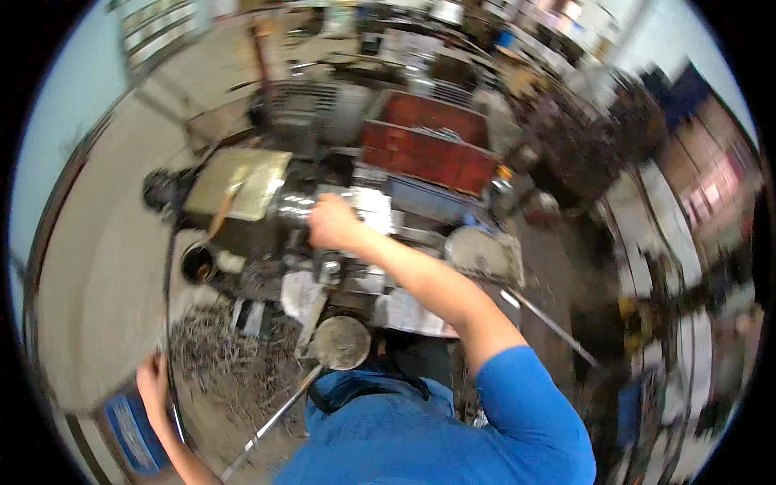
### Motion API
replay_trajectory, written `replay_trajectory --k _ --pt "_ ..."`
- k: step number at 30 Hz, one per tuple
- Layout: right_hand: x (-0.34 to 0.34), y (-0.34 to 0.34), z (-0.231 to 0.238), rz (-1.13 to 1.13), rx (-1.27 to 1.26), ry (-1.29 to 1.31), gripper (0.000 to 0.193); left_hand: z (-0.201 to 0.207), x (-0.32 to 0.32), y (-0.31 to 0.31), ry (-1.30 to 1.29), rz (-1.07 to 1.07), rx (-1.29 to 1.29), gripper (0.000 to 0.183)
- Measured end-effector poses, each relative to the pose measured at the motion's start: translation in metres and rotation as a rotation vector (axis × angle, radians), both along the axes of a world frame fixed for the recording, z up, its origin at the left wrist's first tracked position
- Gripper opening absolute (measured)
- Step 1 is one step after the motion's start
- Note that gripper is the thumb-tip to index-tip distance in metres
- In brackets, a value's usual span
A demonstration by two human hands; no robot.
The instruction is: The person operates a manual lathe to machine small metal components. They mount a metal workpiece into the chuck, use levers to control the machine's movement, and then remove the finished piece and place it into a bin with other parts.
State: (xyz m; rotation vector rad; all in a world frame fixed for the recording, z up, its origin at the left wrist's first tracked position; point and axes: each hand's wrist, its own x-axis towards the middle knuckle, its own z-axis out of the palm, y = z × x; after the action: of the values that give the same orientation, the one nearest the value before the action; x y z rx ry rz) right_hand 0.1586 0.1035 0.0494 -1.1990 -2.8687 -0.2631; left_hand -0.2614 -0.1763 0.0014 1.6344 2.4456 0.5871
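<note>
My right hand [333,223] reaches forward over a lathe-like machine with its fingers curled in, against a shiny metal cylinder [297,204]. What the fingers hold, if anything, is hidden behind the hand. Low on the left is my left hand [152,381], beside a long thin black rod or cable [168,299]; motion blur hides whether its fingers grip it. A yellowish plate-like cover [242,182] lies on the machine left of the cylinder, with a brush-like wooden handle [225,212] slanting down to a dark round pot [198,263].
Metal shavings [226,347] are heaped beneath the machine. A round grey disc [342,343] is close to my body, a metal bar [275,416] slanting from it. Red trays [428,158] stand behind, a round dish [478,250] at right. A blue box [136,432] sits lower left.
</note>
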Motion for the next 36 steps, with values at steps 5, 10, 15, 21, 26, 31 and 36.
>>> replay_trajectory --k 5,10,15,21,26,31,36 --pt "0.002 0.004 0.003 -0.130 -0.138 0.135 0.021 -0.073 -0.023 0.018 0.054 -0.136 0.144 0.032" --pt "-0.002 0.005 -0.001 -0.133 -0.181 0.152 0.027 -0.055 -0.062 0.017 0.480 0.156 -0.182 0.027" --pt "0.003 0.002 0.002 -0.178 -0.150 0.126 0.024 -0.068 -0.190 0.065 0.853 -0.010 -0.028 0.012" --pt "0.037 -0.031 0.014 -0.046 0.061 0.403 0.025 -0.044 -0.156 0.094 0.523 0.155 -0.140 0.019" --pt "0.144 -0.128 0.012 -0.042 0.002 0.751 0.040 -0.079 -0.035 0.095 0.193 -0.056 0.721 0.029" --pt "0.291 -0.237 -0.058 -0.826 -0.208 0.487 0.040 -0.209 -0.021 0.098 -0.523 -0.063 -0.043 0.020" --pt "0.363 -0.266 -0.116 -1.148 -0.115 0.152 0.051 -0.200 -0.007 0.120 -0.547 -0.212 -0.028 0.015"
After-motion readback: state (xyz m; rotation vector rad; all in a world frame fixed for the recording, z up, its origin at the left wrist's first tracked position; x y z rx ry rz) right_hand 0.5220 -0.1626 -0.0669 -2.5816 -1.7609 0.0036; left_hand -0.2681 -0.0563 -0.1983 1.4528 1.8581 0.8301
